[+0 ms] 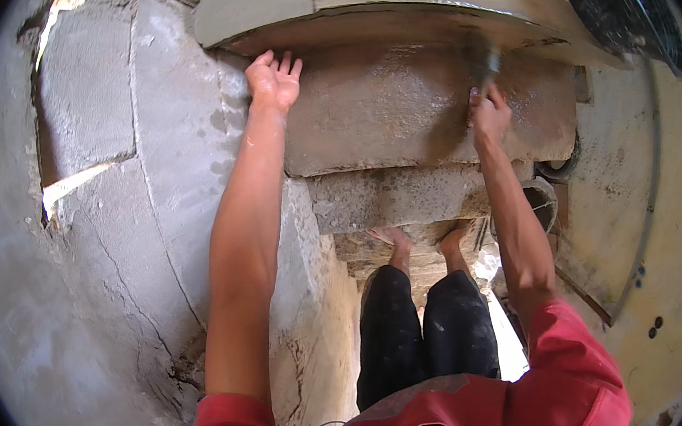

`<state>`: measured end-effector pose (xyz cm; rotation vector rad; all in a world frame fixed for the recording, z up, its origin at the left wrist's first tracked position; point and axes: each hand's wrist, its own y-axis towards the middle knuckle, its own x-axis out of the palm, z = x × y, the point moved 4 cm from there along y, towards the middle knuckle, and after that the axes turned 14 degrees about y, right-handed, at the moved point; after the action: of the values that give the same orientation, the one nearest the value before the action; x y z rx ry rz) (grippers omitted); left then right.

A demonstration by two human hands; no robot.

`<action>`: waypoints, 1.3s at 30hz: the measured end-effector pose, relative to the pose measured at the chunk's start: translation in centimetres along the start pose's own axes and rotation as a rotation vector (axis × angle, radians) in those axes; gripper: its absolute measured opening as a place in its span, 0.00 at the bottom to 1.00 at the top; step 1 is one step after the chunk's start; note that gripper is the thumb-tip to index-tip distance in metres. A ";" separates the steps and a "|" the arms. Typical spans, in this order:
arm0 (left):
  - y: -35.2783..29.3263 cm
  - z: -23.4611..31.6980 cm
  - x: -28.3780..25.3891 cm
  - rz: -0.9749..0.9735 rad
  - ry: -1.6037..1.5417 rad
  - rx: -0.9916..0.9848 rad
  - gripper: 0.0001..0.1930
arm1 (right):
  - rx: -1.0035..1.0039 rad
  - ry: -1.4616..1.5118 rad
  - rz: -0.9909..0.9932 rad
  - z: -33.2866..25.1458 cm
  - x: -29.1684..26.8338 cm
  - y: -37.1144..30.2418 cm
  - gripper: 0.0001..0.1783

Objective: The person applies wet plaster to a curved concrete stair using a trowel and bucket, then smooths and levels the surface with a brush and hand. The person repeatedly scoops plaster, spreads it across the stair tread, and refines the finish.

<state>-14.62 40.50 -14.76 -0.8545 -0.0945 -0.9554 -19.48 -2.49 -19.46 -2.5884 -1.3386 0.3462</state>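
Note:
With its palm turned up and fingers stretched out, my left hand (274, 83) reaches to the left end of an overhanging concrete step (254, 8), its fingertips at the underside. My right hand (489, 114) is wrapped round the handle of a brush (492, 60). The brush is blurred by motion, and its head points up against the shadowed face beneath the overhang. Between my hands lies the tread of a lower step (367, 124), brown-grey and wet, with a shiny film on it.
My bare feet (395, 237) stand on a lower step below a rough concrete one (410, 191). Grey plastered wall (173, 112) with cracks and gaps lies left; a yellowish wall (674, 206) lies right. A round pipe end (540, 202) and a black container (627, 23) are at right.

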 end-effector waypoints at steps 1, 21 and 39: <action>0.1 0.0 -0.2 -0.017 -0.013 -0.001 0.39 | -0.079 0.087 0.042 0.2 0.0 0.1 0.22; 1.5 -0.4 -0.4 -0.008 0.034 -0.100 0.34 | -0.047 -0.172 -0.352 -4.6 3.5 -2.0 0.28; -5.2 -8.1 11.8 -0.194 0.136 -0.070 0.31 | 0.345 0.141 -0.328 -0.3 -4.0 3.0 0.25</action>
<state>-13.74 25.56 -12.10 -0.8530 -0.0274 -1.2021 -19.33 -7.46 -19.62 -2.0358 -1.4728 0.3010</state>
